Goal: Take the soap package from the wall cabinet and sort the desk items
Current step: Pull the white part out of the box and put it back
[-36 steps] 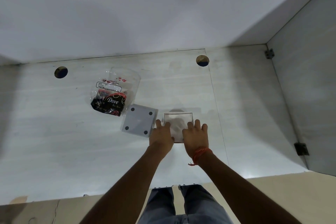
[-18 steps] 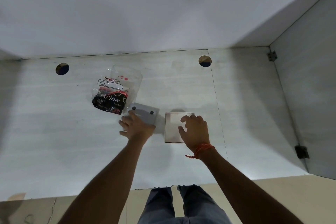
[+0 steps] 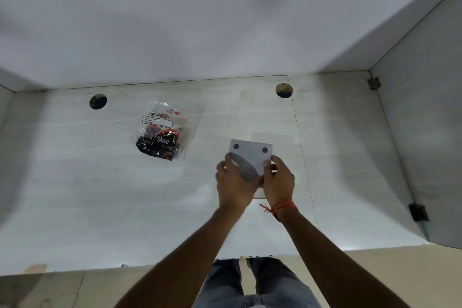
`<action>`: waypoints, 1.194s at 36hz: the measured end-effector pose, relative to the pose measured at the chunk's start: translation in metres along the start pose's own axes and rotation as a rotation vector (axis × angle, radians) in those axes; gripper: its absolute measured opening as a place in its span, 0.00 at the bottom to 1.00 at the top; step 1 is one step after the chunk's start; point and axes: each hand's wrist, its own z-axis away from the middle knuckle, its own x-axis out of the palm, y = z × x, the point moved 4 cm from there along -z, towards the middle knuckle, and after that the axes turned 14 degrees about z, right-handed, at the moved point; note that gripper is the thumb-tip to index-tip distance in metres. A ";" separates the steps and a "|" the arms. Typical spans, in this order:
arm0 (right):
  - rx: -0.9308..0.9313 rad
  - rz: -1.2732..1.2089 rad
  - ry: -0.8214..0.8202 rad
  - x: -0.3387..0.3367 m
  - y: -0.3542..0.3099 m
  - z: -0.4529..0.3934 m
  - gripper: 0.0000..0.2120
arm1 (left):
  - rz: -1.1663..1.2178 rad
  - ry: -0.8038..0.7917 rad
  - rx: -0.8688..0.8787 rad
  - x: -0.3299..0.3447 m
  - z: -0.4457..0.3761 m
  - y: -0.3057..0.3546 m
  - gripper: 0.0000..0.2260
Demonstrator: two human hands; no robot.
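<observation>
Soap package [image 3: 167,132], a clear plastic bag with a dark red-and-black Dove wrapper inside, is lying flat on the pale surface [image 3: 75,182], left of centre in the frame. Nothing is touching it. It is already out on the surface, so the fetching part of the task looks done, and the sorting of the desk items is the step in hand.

Both hands are working just right of centre. The left hand [image 3: 233,182] and the right hand [image 3: 280,180] are together holding a grey square plate [image 3: 252,157] with dark round dots at its two visible corners. The fingers of each hand are closed on the plate's near edges, one hand on each side, and the plate is tilting toward the camera. A red thread bracelet [image 3: 282,206] is circling the right wrist.

A white square piece [image 3: 258,192] is peeking out below and between the hands, lying on the surface; most of it is hidden. Whether the grey plate is touching it cannot be told.

Two round holes [image 3: 98,101] are cut into the surface near its far edge, at upper left and upper right. Cabinet hinges [image 3: 418,212] are showing on the panel at the right edge.

The next move probably calls for lining the grey plate up square over the white piece and lowering it evenly, with both hands keeping it level so the edges meet.
</observation>
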 end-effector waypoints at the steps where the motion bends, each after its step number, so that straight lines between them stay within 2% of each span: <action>1: 0.034 0.024 -0.001 -0.001 0.006 -0.003 0.14 | 0.027 -0.014 -0.017 0.003 0.004 -0.003 0.42; 4: 0.084 0.119 -0.023 -0.006 0.021 -0.009 0.15 | 0.117 -0.043 -0.029 0.003 0.014 -0.009 0.20; 7: 0.086 0.129 -0.081 -0.004 0.030 -0.010 0.14 | 0.094 -0.006 -0.047 -0.004 0.019 -0.016 0.11; 17: 0.019 0.235 -0.135 -0.005 0.026 -0.011 0.14 | 0.067 0.046 -0.063 -0.014 0.015 -0.017 0.11; 27: -0.008 0.345 -0.162 -0.003 0.024 -0.013 0.12 | 0.009 0.010 -0.141 -0.017 0.012 -0.026 0.09; 36: 0.254 0.164 -0.222 0.001 0.036 -0.028 0.10 | -0.064 -0.065 -0.229 -0.020 -0.002 -0.023 0.05; 39: 0.289 0.103 -0.268 0.001 0.041 -0.033 0.08 | -0.062 -0.095 -0.309 -0.021 -0.009 -0.023 0.04; 40: 0.298 0.080 -0.296 0.001 0.043 -0.034 0.08 | -0.031 -0.088 -0.358 -0.021 -0.011 -0.024 0.07; 42: 0.325 0.013 -0.379 0.001 0.044 -0.033 0.07 | 0.138 -0.125 -0.531 -0.021 -0.014 -0.029 0.15; 43: 0.341 -0.030 -0.425 0.003 0.045 -0.033 0.08 | 0.279 -0.192 -0.647 -0.019 -0.013 -0.029 0.18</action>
